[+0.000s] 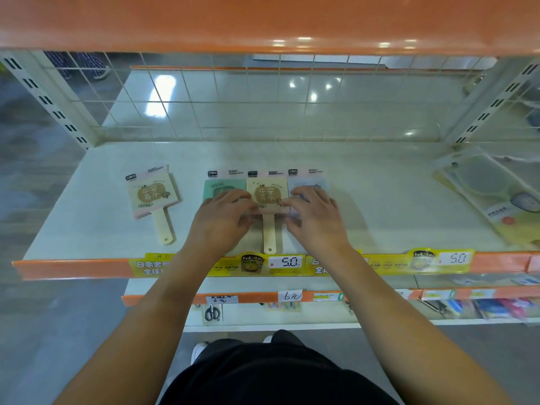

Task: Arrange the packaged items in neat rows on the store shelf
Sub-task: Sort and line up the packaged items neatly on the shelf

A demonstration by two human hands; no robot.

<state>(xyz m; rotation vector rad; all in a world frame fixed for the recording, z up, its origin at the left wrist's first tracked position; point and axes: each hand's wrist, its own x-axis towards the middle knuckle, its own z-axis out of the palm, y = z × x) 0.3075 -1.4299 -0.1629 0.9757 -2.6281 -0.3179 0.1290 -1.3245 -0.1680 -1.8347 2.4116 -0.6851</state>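
In the head view, the left hand [225, 213] and right hand [314, 213] curl their fingers lightly against either side of the cream packaged fan [267, 197], which lies flat between a green pack [222, 185] and a bluish pack [306, 182]. Nudge it square, top edges level. A stray cream fan [153, 194] lies tilted left of the fingers, with bare shelf [380, 200] to their right.
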